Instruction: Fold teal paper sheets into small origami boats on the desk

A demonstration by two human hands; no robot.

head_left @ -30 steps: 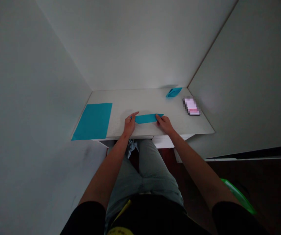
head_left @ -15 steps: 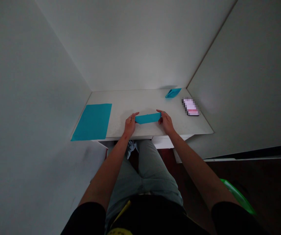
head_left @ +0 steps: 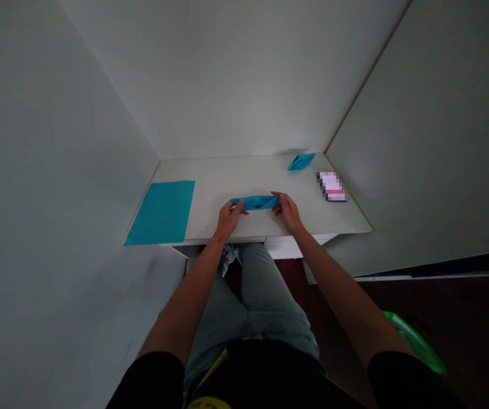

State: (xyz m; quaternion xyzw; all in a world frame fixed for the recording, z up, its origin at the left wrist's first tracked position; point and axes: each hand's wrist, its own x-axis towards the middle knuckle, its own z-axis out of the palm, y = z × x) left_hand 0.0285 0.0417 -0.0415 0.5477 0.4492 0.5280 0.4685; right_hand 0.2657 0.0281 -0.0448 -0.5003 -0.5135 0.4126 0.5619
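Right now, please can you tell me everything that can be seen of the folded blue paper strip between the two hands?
The strip of blue paper is a long, narrow band of matt teal paper, apparently folded, with slightly tapered ends. It lies lengthwise across the view, roughly level, above the front part of the white table. The left hand holds its left end and the right hand holds its right end. Whether it touches the table, and how many layers it has, cannot be told.
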